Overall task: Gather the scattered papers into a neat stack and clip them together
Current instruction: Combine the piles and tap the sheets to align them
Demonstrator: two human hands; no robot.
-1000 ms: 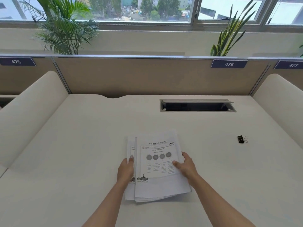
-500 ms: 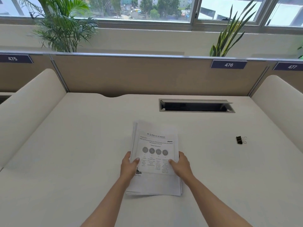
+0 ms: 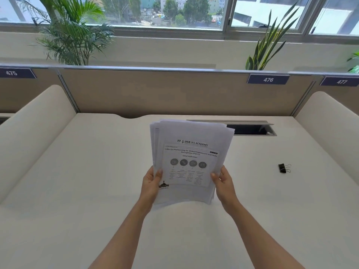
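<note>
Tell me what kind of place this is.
Most likely an open-plan office or study hall: a white desk in a row of partitioned bays, numbered plates such as 476 on the divider, and a cable hatch.

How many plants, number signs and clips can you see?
Plants: 3, the palm, the spiky plant and a leaf tip at the right edge
Number signs: 3, namely 475, 476 and 477
Clips: 1
Total: 7

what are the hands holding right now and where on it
Both hold the loose stack of white printed papers by its lower side edges: left hand on the left edge, right hand on the right.
</note>
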